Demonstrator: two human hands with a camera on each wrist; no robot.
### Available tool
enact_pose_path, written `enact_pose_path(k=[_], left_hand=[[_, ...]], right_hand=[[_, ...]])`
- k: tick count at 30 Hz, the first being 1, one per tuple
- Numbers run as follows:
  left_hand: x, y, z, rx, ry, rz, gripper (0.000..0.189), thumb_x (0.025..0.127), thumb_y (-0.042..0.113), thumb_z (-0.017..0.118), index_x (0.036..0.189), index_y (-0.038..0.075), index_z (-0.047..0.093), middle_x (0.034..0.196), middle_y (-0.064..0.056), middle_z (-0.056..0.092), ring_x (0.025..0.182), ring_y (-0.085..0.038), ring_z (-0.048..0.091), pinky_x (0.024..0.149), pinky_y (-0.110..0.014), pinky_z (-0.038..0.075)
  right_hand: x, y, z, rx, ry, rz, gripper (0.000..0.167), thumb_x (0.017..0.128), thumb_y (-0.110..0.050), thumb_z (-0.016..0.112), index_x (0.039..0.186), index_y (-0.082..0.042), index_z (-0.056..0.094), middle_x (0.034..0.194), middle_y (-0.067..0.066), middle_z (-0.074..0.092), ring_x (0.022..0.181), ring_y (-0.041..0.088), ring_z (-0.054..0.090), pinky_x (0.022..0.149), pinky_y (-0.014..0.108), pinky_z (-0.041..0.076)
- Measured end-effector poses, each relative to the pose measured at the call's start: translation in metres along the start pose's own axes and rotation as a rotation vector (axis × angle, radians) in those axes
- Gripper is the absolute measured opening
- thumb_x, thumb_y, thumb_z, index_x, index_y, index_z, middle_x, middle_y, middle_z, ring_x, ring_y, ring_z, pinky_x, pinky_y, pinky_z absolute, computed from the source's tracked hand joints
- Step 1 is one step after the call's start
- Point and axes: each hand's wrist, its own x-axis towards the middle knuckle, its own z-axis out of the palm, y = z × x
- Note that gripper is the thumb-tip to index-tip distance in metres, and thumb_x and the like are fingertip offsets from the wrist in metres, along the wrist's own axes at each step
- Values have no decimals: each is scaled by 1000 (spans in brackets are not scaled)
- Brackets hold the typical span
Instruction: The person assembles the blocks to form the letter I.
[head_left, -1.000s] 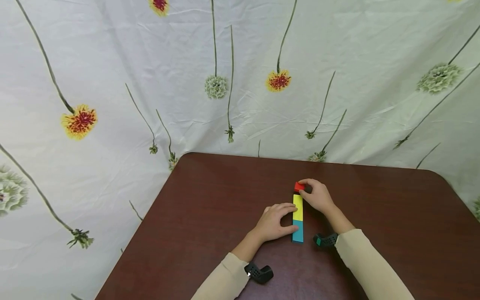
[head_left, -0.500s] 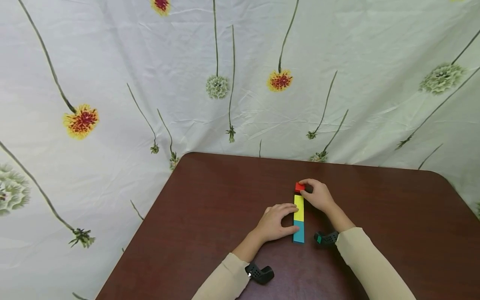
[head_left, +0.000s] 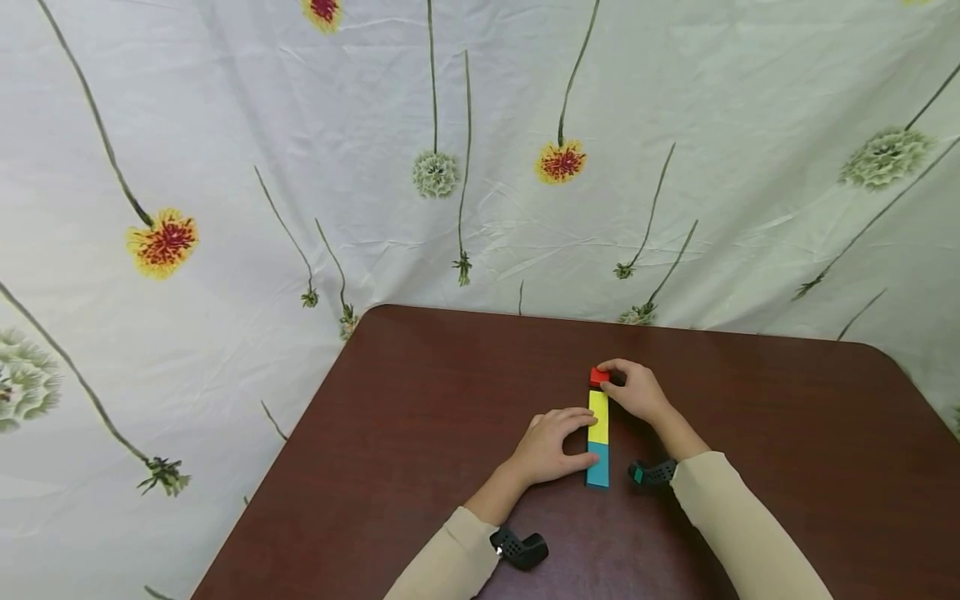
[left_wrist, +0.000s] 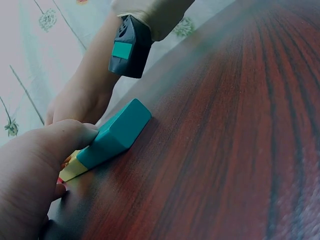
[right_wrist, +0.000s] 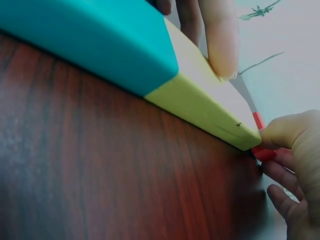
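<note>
A blue block [head_left: 597, 465] and a yellow block [head_left: 598, 417] lie end to end in a line on the dark wooden table. At the far end of the yellow block is a small red block [head_left: 599, 377], with a narrow dark gap between them in the head view. My left hand [head_left: 551, 446] rests on the row from the left, thumb on the blue block [left_wrist: 117, 132] and a fingertip on the yellow block [right_wrist: 215, 107]. My right hand [head_left: 636, 392] pinches the red block [right_wrist: 264, 153] between thumb and fingers. Part of the red block is hidden by that hand.
The brown table top [head_left: 450, 375] stretches out on both sides of the blocks. Behind it hangs a pale cloth [head_left: 360, 125] printed with flowers. Black straps [head_left: 519, 548] are worn at both wrists, under beige sleeves [head_left: 450, 558].
</note>
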Motion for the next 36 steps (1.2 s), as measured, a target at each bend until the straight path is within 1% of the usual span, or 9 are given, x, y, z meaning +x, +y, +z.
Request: enact_pose_path(k=[7, 17, 25, 31, 36], left_hand=[[0, 1, 0, 0, -9, 1, 54, 91, 44, 64, 138, 18, 57, 144, 2, 50, 130, -18, 46, 101, -45, 36], [0, 1, 1, 4, -12, -7, 54, 92, 44, 64, 139, 19, 56, 143, 3, 50, 130, -18, 46, 101, -45, 36], [0, 0, 1, 8, -9, -10, 55, 91, 44, 65, 139, 19, 56, 144, 3, 49, 130, -17, 46, 101, -44, 36], [0, -1, 2, 4, -11, -13, 55, 91, 45, 64, 139, 19, 56, 144, 3, 49, 129, -18, 46, 101, -44, 35], [1, -1, 2, 3, -13, -12, 54, 92, 44, 64, 139, 19, 56, 144, 3, 49, 130, -18, 46, 102, -45, 35]], right_hand=[[0, 1, 0, -5, -2, -12, 30, 94, -10, 63, 123, 1, 63, 128, 26, 57, 114, 42, 53, 90, 55, 45], [0, 3, 0, 8, 9, -25, 30, 94, -10, 63, 122, 1, 63, 128, 26, 57, 112, 42, 53, 89, 54, 45], [-1, 4, 0, 30, 2, -30, 31, 95, -10, 61, 123, 1, 61, 129, 26, 55, 115, 42, 51, 91, 56, 44], [-2, 5, 1, 35, 8, -38, 31, 95, -9, 61, 124, 1, 61, 129, 26, 56, 113, 42, 52, 89, 55, 45], [-1, 4, 1, 28, 4, -26, 31, 95, -9, 59, 125, 1, 61, 131, 26, 54, 117, 43, 50, 91, 56, 43]])
